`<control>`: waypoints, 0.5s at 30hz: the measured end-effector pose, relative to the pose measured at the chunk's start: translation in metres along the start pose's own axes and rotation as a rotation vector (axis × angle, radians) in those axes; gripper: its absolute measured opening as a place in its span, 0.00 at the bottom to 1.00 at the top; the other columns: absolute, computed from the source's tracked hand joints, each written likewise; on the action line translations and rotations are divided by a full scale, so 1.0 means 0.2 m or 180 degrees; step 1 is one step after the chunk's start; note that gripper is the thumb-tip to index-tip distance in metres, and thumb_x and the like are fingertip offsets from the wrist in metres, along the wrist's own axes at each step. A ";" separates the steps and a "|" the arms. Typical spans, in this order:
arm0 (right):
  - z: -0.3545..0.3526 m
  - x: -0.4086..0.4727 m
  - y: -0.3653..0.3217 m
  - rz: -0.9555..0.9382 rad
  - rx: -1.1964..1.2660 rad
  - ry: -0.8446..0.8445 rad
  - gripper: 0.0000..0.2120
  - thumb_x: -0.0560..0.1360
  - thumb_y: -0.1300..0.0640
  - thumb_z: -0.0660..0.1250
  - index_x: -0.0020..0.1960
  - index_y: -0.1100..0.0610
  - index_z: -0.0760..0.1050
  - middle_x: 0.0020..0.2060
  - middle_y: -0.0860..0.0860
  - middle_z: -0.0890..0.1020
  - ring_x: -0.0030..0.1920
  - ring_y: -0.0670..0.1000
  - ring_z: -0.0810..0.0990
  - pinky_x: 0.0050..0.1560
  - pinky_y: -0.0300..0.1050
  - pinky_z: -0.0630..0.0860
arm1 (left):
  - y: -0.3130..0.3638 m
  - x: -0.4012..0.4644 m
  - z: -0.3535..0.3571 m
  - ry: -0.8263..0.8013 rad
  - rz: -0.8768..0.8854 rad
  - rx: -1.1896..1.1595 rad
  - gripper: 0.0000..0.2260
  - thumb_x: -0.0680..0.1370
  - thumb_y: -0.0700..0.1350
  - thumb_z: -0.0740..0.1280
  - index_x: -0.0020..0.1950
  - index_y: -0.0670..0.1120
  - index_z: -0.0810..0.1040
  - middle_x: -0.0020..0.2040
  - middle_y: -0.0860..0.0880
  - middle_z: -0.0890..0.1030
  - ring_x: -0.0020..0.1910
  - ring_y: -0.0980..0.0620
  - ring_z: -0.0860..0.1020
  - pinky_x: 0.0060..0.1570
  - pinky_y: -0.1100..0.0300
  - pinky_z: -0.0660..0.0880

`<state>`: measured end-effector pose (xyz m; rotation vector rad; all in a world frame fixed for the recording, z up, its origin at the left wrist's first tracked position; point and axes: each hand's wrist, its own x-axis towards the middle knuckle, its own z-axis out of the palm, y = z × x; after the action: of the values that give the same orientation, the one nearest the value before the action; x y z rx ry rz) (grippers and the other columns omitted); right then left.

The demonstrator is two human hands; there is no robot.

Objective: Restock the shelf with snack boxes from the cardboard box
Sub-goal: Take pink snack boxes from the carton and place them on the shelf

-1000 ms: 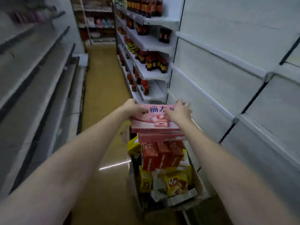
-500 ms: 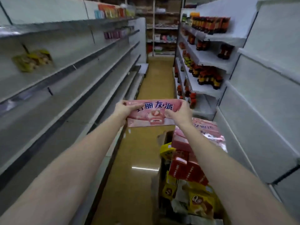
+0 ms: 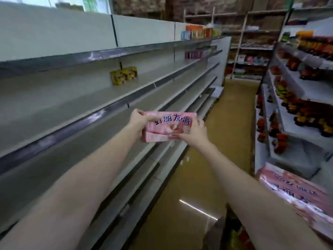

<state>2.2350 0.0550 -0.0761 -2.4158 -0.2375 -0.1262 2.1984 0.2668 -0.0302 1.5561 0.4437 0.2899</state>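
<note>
Because the flat pink cardboard snack box (image 3: pixel 168 126) was long, the left hand (image 3: pixel 137 121) and right hand (image 3: pixel 193 132) each gripped one end with curled fingers, holding it level in the air beside the bare grey metal shelf (image 3: pixel 75 107), likely ready for shelving.

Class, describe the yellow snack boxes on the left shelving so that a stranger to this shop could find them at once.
Start at the long grey shelving along the aisle's left side. On its second shelf from the top, against the back panel, stand the yellow boxes. They are alone on that bare stretch, unlike the pink box held in both hands.
</note>
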 end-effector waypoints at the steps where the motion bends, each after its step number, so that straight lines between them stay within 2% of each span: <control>1: 0.04 0.03 -0.06 -0.0239 -0.0134 -0.0082 0.51 0.66 0.38 0.78 0.78 0.53 0.54 0.75 0.57 0.60 0.73 0.63 0.63 0.73 0.59 0.64 | 0.02 0.03 -0.04 0.0048 0.0008 -0.0013 0.40 0.50 0.44 0.86 0.55 0.44 0.68 0.54 0.39 0.80 0.48 0.41 0.83 0.44 0.40 0.82; 3: 0.11 0.09 -0.19 -0.0720 -0.0364 -0.0254 0.47 0.70 0.42 0.75 0.79 0.52 0.53 0.76 0.56 0.59 0.75 0.62 0.60 0.75 0.59 0.60 | 0.06 0.10 -0.10 0.0200 0.0117 0.0199 0.44 0.48 0.47 0.85 0.59 0.44 0.68 0.56 0.40 0.79 0.50 0.41 0.83 0.47 0.39 0.81; 5: 0.17 0.13 -0.31 -0.1174 -0.0557 -0.0331 0.43 0.72 0.46 0.72 0.80 0.51 0.53 0.77 0.54 0.60 0.75 0.61 0.60 0.74 0.61 0.59 | 0.10 0.15 -0.16 0.0361 0.0281 0.0456 0.37 0.57 0.46 0.84 0.60 0.46 0.69 0.54 0.43 0.79 0.47 0.44 0.82 0.45 0.46 0.82; 7: 0.23 0.16 -0.42 -0.1526 -0.0800 -0.0523 0.47 0.70 0.44 0.73 0.80 0.48 0.50 0.79 0.51 0.57 0.77 0.59 0.59 0.74 0.62 0.59 | 0.14 0.18 -0.22 0.0471 0.0443 0.0556 0.26 0.64 0.45 0.81 0.56 0.47 0.71 0.49 0.46 0.79 0.41 0.50 0.79 0.38 0.56 0.77; 8: 0.27 0.17 -0.47 -0.1626 -0.0928 -0.0641 0.50 0.68 0.42 0.74 0.80 0.47 0.47 0.80 0.51 0.55 0.77 0.59 0.57 0.75 0.62 0.57 | 0.15 0.20 -0.24 0.0507 0.0478 0.0531 0.25 0.64 0.46 0.80 0.55 0.46 0.72 0.48 0.47 0.78 0.40 0.51 0.77 0.36 0.59 0.74; 10: 0.35 0.21 -0.56 -0.1676 -0.0957 -0.0616 0.54 0.67 0.40 0.76 0.81 0.49 0.45 0.80 0.53 0.54 0.77 0.59 0.58 0.75 0.61 0.56 | 0.17 0.27 -0.28 0.0568 0.0427 0.0411 0.26 0.61 0.48 0.79 0.54 0.45 0.74 0.47 0.47 0.79 0.41 0.50 0.77 0.37 0.59 0.74; 13: 0.44 0.27 -0.67 -0.1799 -0.0715 -0.0064 0.52 0.64 0.41 0.79 0.78 0.54 0.56 0.74 0.55 0.68 0.71 0.58 0.69 0.70 0.55 0.66 | 0.23 0.34 -0.34 0.0505 0.0264 0.0224 0.23 0.62 0.51 0.79 0.51 0.45 0.76 0.43 0.46 0.79 0.41 0.47 0.78 0.43 0.52 0.79; 15: 0.45 0.31 -0.72 -0.1694 -0.0221 -0.0095 0.45 0.64 0.45 0.79 0.75 0.52 0.61 0.66 0.51 0.76 0.63 0.54 0.76 0.62 0.51 0.73 | 0.30 0.37 -0.39 0.0389 0.0244 0.0367 0.30 0.61 0.60 0.76 0.57 0.45 0.77 0.44 0.46 0.81 0.41 0.46 0.80 0.44 0.48 0.81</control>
<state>2.2691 0.2300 -0.0429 -2.3666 -0.8985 -0.3413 2.2352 0.3705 0.0255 1.6763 0.5041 0.4266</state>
